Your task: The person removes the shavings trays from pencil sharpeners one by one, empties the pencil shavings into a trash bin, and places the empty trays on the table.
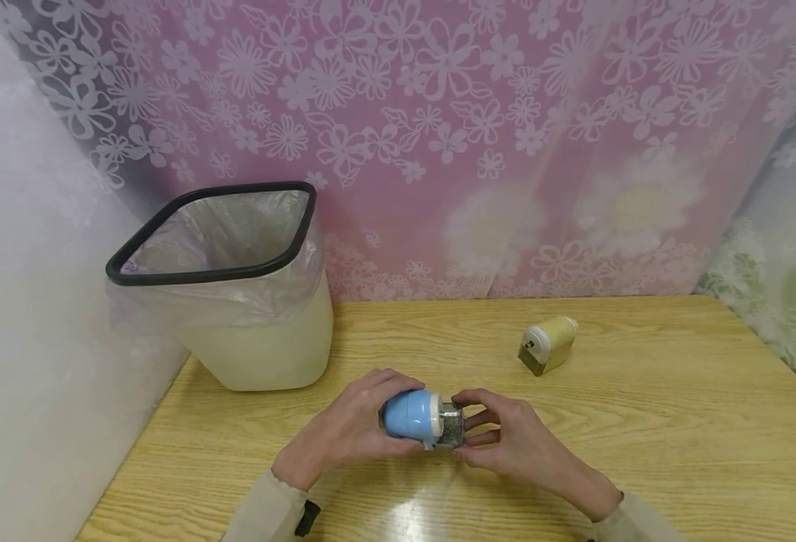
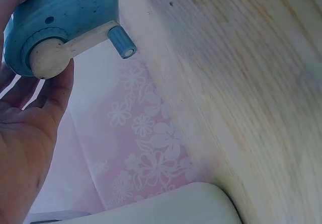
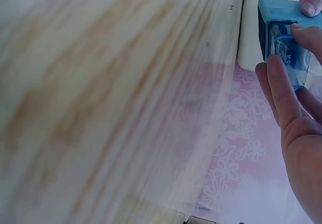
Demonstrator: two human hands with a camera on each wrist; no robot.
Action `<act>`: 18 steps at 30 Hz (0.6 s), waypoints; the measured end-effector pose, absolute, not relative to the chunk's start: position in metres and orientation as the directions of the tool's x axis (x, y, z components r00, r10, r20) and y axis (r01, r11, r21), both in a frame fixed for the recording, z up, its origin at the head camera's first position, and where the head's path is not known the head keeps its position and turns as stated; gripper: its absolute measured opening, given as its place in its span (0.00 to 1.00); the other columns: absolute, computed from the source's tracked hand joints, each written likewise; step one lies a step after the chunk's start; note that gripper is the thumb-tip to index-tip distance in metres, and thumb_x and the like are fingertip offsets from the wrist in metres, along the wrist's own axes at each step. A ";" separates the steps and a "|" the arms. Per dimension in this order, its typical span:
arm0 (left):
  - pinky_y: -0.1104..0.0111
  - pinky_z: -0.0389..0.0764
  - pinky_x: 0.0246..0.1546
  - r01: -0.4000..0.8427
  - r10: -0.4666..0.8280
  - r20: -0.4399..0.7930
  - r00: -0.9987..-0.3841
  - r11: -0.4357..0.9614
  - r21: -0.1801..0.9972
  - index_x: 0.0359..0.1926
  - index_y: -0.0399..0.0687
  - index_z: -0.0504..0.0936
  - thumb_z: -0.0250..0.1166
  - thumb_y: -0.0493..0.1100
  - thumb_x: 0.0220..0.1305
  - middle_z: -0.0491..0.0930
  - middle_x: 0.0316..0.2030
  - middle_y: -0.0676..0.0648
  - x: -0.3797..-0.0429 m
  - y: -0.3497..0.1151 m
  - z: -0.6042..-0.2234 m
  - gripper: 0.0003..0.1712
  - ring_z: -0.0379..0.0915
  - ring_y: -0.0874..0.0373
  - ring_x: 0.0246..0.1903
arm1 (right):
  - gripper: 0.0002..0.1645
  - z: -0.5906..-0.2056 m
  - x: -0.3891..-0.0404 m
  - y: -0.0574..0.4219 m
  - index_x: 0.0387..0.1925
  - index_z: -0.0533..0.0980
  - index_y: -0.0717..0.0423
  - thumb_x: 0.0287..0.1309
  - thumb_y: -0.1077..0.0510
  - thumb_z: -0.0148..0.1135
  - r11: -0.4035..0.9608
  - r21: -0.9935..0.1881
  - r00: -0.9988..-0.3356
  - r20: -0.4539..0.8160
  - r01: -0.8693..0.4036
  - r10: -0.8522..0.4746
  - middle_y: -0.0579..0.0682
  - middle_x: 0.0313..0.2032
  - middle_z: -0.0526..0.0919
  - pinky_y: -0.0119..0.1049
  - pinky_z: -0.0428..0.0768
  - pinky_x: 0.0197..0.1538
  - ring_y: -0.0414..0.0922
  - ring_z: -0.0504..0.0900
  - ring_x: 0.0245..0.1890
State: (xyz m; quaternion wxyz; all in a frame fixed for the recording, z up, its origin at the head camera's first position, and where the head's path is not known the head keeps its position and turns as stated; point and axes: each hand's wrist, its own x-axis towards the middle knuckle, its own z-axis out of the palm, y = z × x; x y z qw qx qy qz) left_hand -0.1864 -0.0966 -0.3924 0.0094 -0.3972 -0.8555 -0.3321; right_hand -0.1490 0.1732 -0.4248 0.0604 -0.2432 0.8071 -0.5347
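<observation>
A blue crank pencil sharpener point(image 1: 408, 414) lies on its side between the hands, above the table. My left hand point(image 1: 347, 429) grips its body, fingers on the far side and thumb on the near side. In the left wrist view, its white crank arm point(image 2: 90, 42) with a blue knob point(image 2: 121, 42) stands out from the body. My right hand point(image 1: 523, 444) pinches the clear shavings drawer point(image 1: 452, 427) at the sharpener's right end. Dark shavings show through the drawer point(image 3: 286, 53), which sticks partly out of the body in the head view.
A bin point(image 1: 269, 350) with a black rim and a plastic liner point(image 1: 235, 218) stands at the back left. A yellow pencil sharpener point(image 1: 555, 340) sits toward the back right of the wooden table point(image 1: 675, 406). A pink flowered curtain point(image 1: 398, 165) hangs behind the table.
</observation>
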 end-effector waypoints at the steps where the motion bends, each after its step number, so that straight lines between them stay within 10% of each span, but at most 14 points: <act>1: 0.65 0.83 0.52 0.685 0.673 0.279 -0.686 0.467 0.559 0.62 0.54 0.79 0.83 0.49 0.50 0.80 0.56 0.54 -0.186 -0.097 -0.392 0.37 0.79 0.62 0.52 | 0.35 -0.425 -0.149 0.173 0.63 0.72 0.62 0.55 0.61 0.77 0.312 -0.892 -0.875 0.162 -0.327 -0.456 0.69 0.59 0.78 0.31 0.87 0.43 0.53 0.89 0.48; 18: 0.64 0.83 0.53 0.683 0.667 0.276 -0.692 0.481 0.550 0.62 0.53 0.80 0.83 0.50 0.50 0.80 0.57 0.54 -0.188 -0.098 -0.394 0.38 0.78 0.62 0.52 | 0.36 -0.426 -0.150 0.176 0.63 0.72 0.64 0.55 0.61 0.77 0.325 -0.892 -0.882 0.149 -0.315 -0.447 0.69 0.59 0.78 0.31 0.87 0.43 0.53 0.89 0.48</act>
